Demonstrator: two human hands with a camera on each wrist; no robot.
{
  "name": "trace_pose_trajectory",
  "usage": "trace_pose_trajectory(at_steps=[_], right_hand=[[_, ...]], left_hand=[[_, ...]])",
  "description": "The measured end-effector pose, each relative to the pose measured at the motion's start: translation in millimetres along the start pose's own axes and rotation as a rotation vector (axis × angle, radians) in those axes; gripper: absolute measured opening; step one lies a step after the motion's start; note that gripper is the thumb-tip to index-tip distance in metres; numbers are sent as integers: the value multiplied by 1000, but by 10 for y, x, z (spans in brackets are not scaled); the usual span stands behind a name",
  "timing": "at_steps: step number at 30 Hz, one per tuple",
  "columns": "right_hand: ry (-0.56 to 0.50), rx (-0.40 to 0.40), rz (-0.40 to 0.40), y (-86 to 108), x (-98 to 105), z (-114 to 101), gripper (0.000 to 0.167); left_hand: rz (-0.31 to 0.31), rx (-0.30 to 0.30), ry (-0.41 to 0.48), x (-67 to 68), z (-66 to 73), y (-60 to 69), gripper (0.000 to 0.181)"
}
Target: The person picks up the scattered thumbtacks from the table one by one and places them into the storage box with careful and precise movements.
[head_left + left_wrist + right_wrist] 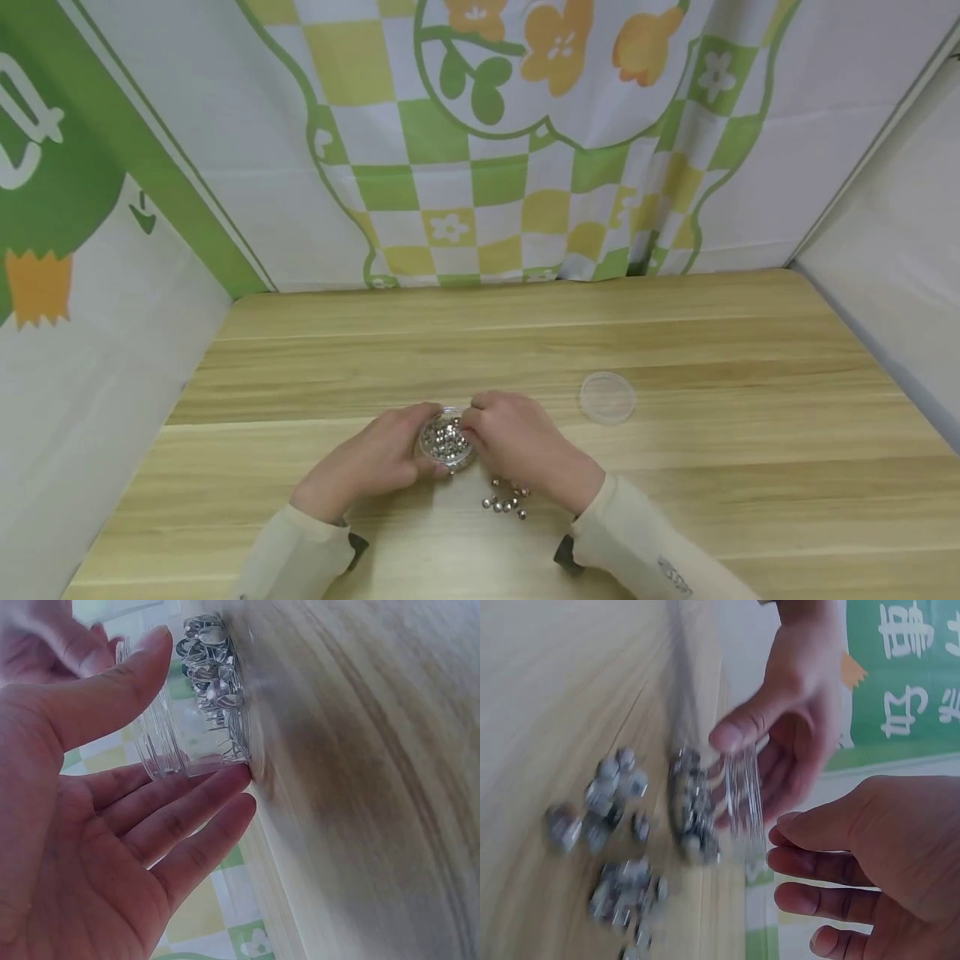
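My left hand point(378, 454) holds a small clear round jar point(169, 739) on the table, thumb at the rim and fingers along the side. Silver round-headed thumbtacks point(447, 440) lie inside, their pins showing through the wall in the left wrist view. Bent over the jar's mouth from the right is my right hand point(517, 437). Its thumb and index fingertips come close together by the rim in the right wrist view; I cannot tell if a tack sits between them. Several loose thumbtacks point(507, 505) lie on the table below the right hand.
A clear round lid point(607, 397) lies flat on the wooden table point(337, 358), to the right of and beyond the jar. Behind the table hangs a green-and-yellow checked cloth point(498, 179). White panels point(885, 208) stand at the sides.
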State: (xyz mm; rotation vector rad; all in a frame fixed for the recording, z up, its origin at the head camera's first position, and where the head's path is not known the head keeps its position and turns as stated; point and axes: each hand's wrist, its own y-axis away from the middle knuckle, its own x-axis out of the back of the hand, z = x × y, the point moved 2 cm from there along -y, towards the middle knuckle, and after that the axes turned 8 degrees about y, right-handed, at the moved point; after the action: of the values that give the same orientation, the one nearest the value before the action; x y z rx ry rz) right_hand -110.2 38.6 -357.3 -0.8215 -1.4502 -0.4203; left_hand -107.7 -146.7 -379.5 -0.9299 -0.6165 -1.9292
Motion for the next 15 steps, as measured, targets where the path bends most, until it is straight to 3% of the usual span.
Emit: trace_pose_trajectory(at_steps=[6,15], right_hand=[[-12,-72,-5,225,3,197,7],[-43,-46,-79,322,-129,248,6]], left_hand=[[6,66,25,0,21,4,71],[9,44,22,-16,2,3,71]])
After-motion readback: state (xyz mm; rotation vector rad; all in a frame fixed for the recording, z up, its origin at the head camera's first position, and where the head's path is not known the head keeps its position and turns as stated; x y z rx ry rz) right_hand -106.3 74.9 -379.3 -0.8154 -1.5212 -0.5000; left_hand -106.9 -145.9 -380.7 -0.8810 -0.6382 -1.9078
